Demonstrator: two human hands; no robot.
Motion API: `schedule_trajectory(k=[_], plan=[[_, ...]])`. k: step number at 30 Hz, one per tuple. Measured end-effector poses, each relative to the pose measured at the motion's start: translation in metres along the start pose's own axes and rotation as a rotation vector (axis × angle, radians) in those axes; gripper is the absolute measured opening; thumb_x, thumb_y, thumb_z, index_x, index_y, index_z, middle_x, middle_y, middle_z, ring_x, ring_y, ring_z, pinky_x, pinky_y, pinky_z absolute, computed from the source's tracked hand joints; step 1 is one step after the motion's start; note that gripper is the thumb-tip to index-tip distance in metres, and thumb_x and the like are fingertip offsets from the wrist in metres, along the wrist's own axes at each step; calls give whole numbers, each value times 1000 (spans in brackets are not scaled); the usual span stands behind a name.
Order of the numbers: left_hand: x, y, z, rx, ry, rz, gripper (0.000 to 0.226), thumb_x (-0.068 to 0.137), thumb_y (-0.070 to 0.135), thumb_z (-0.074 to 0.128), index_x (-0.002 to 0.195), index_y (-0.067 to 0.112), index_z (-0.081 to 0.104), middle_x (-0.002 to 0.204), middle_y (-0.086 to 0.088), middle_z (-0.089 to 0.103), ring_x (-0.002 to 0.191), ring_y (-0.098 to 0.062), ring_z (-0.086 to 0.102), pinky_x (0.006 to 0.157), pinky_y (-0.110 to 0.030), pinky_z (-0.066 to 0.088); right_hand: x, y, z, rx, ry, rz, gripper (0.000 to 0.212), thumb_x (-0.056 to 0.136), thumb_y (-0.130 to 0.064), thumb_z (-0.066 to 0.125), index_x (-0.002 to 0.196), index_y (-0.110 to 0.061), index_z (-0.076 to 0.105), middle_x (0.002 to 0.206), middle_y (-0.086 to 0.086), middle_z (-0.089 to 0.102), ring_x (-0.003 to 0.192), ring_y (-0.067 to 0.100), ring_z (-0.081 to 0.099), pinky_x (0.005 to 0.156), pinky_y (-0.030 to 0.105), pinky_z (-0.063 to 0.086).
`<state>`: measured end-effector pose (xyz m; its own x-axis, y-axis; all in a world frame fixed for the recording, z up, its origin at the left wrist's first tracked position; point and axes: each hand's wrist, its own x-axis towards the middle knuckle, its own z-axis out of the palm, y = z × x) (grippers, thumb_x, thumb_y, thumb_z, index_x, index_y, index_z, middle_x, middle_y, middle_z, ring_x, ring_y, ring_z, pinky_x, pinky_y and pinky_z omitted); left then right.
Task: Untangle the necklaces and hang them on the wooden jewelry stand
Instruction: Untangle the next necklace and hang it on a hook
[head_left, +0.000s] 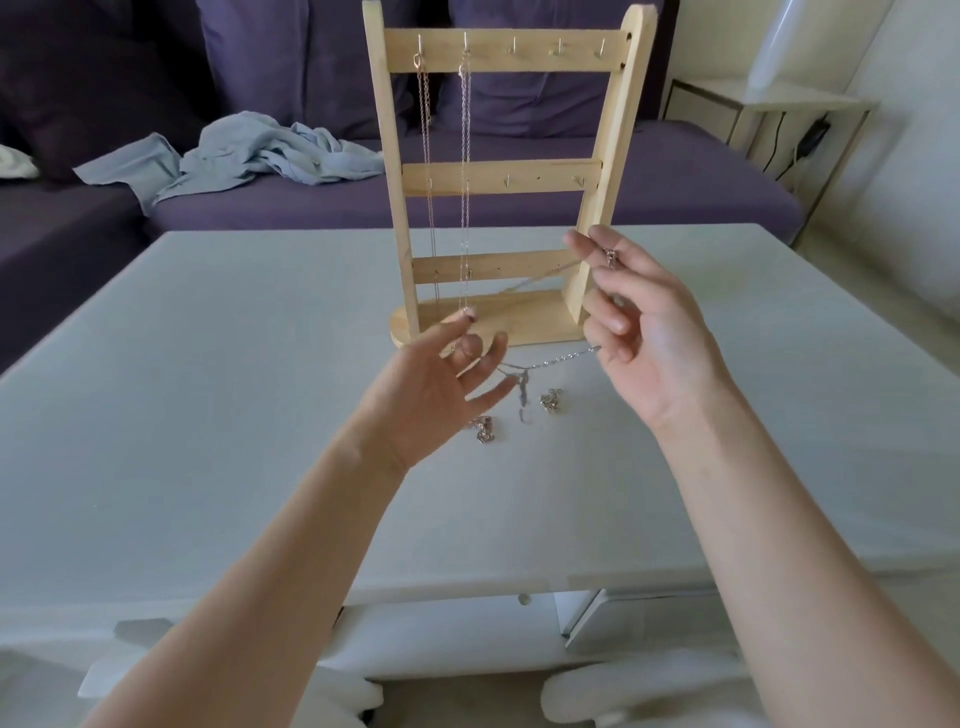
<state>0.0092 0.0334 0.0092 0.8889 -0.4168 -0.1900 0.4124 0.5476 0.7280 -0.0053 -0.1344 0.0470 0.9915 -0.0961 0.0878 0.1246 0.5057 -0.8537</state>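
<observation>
The wooden jewelry stand (498, 182) rises at the far middle of the white table (208, 415). Two thin necklaces (447, 171) hang from the two leftmost hooks of its top bar. My right hand (639, 332) is raised in front of the stand's right post and pinches a silver necklace (561, 358) near its clasp. The chain runs down and left to my left hand (441, 384), whose spread fingers hold it in front of the stand's base. Two small tangled clumps of chain (550, 401) lie on the table below my hands.
A purple sofa (649, 182) stands behind the table with a crumpled light-blue shirt (249, 156) on its seat. A white side table (769, 114) with cables is at the far right. White chair parts show under the table's near edge.
</observation>
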Motion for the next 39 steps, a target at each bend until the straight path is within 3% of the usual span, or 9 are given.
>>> schedule_trajectory(k=[4,7,11,16,20,26,29,32,39], plan=[[0,8,0,-91,-86,80,15,86,24,57,95,33,66,75,8,53,101,-20,65,97,-58,41,-1,2,3,85,-61,46,28,93,6,36,102,-14,53,112,1,62,40,4,28,32,13,21],[1,9,4,-89,-191,41,29,86,21,54,110,34,63,102,2,60,110,-29,62,86,-42,51,-1,9,5,29,-40,56,29,92,6,36,105,-14,53,114,0,62,41,4,29,33,13,21],[1,4,6,121,-173,-151,32,91,14,50,119,27,60,125,-11,57,104,-34,65,66,-25,57,0,4,1,29,16,-11,31,92,9,34,103,-13,53,115,1,61,43,4,31,34,14,21],[-5,-1,5,297,-206,-328,30,90,0,50,118,11,57,99,-14,70,67,-10,66,62,-16,53,-1,-3,-5,17,45,-20,31,92,7,36,104,-14,54,113,-2,63,47,6,35,37,14,23],[-7,1,6,376,-209,-328,29,79,9,60,108,12,61,86,-4,70,59,-6,55,60,-16,50,-2,-8,-9,25,112,-32,29,92,6,38,110,-13,52,116,-1,63,50,6,37,38,15,24],[-6,1,8,269,-171,-227,16,76,17,60,91,16,64,66,4,60,76,-13,65,97,-32,46,-1,-13,-16,115,187,-102,31,92,3,40,115,-15,51,121,-2,61,56,8,43,44,16,34],[-4,1,7,120,-110,-216,15,77,13,60,91,11,63,67,0,55,65,-13,63,75,-26,57,0,-14,-18,135,202,-118,31,92,3,39,114,-16,51,121,-2,61,55,8,44,43,16,33],[-2,2,6,105,-61,-220,15,77,10,62,91,10,65,72,-1,56,59,-8,57,58,-16,53,0,-13,-18,111,204,-114,31,93,3,38,115,-15,50,122,-1,59,54,7,43,40,16,30],[5,-8,-2,446,183,-156,12,89,-7,54,88,0,64,74,-9,70,62,-8,68,60,-13,54,-1,-16,-21,317,186,-150,34,92,3,38,112,-21,54,119,0,59,53,7,44,42,14,32]])
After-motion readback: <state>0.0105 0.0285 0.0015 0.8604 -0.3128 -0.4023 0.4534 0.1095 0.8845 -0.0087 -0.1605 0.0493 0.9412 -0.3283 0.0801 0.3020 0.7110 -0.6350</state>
